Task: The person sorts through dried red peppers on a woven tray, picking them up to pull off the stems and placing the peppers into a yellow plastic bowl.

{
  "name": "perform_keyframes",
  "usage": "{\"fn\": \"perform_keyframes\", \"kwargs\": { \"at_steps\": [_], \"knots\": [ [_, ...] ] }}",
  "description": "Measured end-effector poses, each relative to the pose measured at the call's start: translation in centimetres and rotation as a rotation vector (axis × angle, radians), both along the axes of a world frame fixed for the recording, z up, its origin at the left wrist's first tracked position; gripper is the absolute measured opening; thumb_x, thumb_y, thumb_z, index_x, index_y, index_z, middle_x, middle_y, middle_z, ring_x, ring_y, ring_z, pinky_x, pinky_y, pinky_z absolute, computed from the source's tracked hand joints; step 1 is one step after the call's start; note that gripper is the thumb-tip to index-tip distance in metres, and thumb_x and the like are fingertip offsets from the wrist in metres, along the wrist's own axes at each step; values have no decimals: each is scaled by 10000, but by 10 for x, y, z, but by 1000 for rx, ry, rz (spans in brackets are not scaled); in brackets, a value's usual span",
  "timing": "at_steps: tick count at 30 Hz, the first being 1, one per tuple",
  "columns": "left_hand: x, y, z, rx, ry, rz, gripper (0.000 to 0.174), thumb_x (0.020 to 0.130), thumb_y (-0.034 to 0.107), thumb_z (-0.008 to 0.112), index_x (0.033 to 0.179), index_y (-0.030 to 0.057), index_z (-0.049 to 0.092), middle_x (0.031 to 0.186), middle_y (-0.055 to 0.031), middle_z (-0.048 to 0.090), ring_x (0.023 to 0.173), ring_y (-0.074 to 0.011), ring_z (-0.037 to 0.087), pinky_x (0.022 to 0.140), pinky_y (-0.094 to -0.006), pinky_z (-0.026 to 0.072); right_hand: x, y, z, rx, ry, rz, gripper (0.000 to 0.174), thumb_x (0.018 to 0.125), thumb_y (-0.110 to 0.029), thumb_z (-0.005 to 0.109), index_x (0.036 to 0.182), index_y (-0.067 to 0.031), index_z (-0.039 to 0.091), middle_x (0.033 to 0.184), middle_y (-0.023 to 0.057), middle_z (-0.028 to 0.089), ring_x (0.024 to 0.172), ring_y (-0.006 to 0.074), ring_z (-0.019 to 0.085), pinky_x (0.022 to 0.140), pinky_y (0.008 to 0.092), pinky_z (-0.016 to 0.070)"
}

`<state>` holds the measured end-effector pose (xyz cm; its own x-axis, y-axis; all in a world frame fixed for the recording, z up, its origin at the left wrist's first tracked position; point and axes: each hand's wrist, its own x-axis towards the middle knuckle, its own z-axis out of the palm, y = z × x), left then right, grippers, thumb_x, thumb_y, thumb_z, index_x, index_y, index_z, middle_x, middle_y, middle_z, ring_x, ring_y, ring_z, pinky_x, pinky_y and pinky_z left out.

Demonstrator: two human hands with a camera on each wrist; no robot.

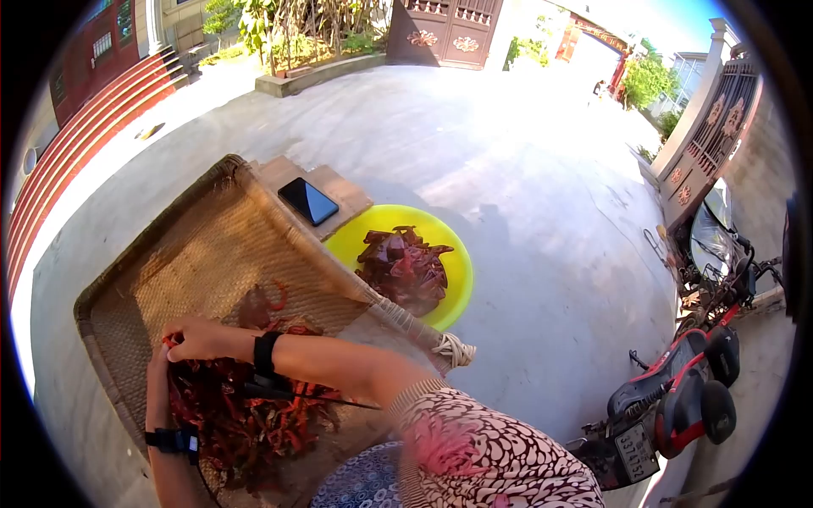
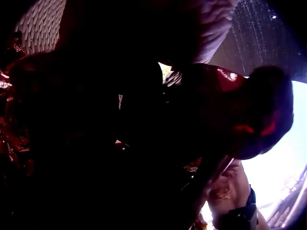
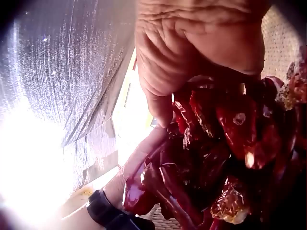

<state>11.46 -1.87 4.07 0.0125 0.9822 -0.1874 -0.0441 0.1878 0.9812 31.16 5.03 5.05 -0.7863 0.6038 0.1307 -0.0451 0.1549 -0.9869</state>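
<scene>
Both hands meet over the left side of a shallow woven basket [image 1: 169, 245], above a heap of dried red chili peppers [image 1: 246, 423]. My right hand [image 1: 199, 339] pinches a pepper, its thumb and fingers curled down over red pods [image 3: 235, 120] in the right wrist view. Just below and beside it is my left hand [image 1: 158, 362], partly covered by the right. It grips peppers from underneath, and shiny pods [image 3: 141, 189] lie against it in the right wrist view. The left wrist view is mostly dark, showing a dim red pod [image 2: 228, 76] near the fingers.
A yellow basin [image 1: 460, 262] with dark red peppers [image 1: 406, 267] stands beyond the basket's right rim. A phone [image 1: 308, 201] lies on cardboard [image 1: 349, 193] behind it. At right, a motorcycle [image 1: 677, 381] is parked near a gate [image 1: 716, 127]. Red steps [image 1: 110, 123] rise at far left.
</scene>
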Motion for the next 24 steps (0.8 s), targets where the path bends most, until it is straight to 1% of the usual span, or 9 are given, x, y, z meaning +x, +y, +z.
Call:
{"fn": "perform_keyframes", "kwargs": {
  "at_steps": [2, 5, 7, 9, 10, 14, 17, 20, 24],
  "knots": [
    [22, -27, 19, 49, 42, -13, 403, 1024, 337, 480, 1273, 29, 555, 1193, -93, 587, 1040, -207, 582, 898, -331, 465, 6, -13, -4, 249, 35, -37, 358, 853, -264, 637, 1133, -41, 630, 895, 163, 625, 768, 289, 595, 691, 405, 465],
    [24, -50, 16, 328, 705, -125, 411, 1019, 331, 479, 1292, 30, 542, 1303, -111, 520, 1189, -248, 496, 1010, -380, 384, 22, -42, -5, 544, -121, -70, 422, 796, -277, 671, 1175, -98, 624, 1032, 146, 599, 986, 321, 557, 881, 438, 419],
    [28, -68, 17, 317, 875, -174, 421, 1011, 334, 486, 1301, 32, 526, 1455, -147, 379, 1345, -320, 325, 1103, -441, 278, 37, -64, -1, 717, -251, -78, 470, 777, -289, 689, 1208, -123, 608, 1100, 131, 575, 1064, 325, 516, 942, 463, 377],
    [45, -92, 18, 365, 1123, -78, 420, 1004, 335, 502, 1296, 34, 525, 1501, -160, 323, 1375, -351, 274, 1120, -462, 257, 49, -85, -5, 819, -171, -109, 505, 794, -285, 710, 1257, -145, 565, 1088, 118, 539, 1032, 307, 491, 963, 483, 322],
    [55, -103, 31, 306, 1138, -104, 401, 967, 311, 561, 1274, 53, 539, 1549, -158, 238, 1403, -380, 212, 1125, -498, 245, 52, -93, -11, 878, -127, -138, 508, 798, -283, 715, 1262, -149, 559, 1067, 115, 531, 1010, 301, 487, 963, 479, 313],
    [64, -127, 41, 245, 1155, -149, 334, 865, 248, 658, 1140, 76, 579, 1534, -150, 241, 1421, -371, 201, 1105, -529, 264, 65, -121, -9, 1002, -96, -128, 410, 825, -275, 724, 1175, -135, 561, 910, 76, 500, 902, 269, 459, 970, 474, 267],
    [64, -140, 48, 182, 906, -79, 323, 842, 233, 677, 1097, 63, 575, 1459, -147, 302, 1375, -359, 261, 1102, -498, 262, 63, -127, -16, 1076, 4, -158, 349, 824, -291, 736, 1082, -126, 567, 859, 60, 497, 880, 259, 453, 985, 502, 254],
    [65, -145, 54, 72, 865, -61, 286, 867, 210, 666, 1086, 52, 573, 1270, -119, 450, 1188, -291, 456, 1018, -420, 358, 63, -133, -18, 1046, 36, -177, 352, 812, -293, 748, 1061, -117, 573, 885, 69, 509, 921, 268, 471, 1046, 531, 224],
    [48, -147, 27, 23, 555, 208, 181, 957, 181, 589, 1057, 32, 564, 926, -33, 545, 802, -125, 524, 729, -272, 436, 53, -128, -16, 968, 50, -338, 370, 784, -283, 757, 1034, -86, 570, 961, 93, 528, 1010, 293, 488, 1115, 567, 170]
  ]
}}
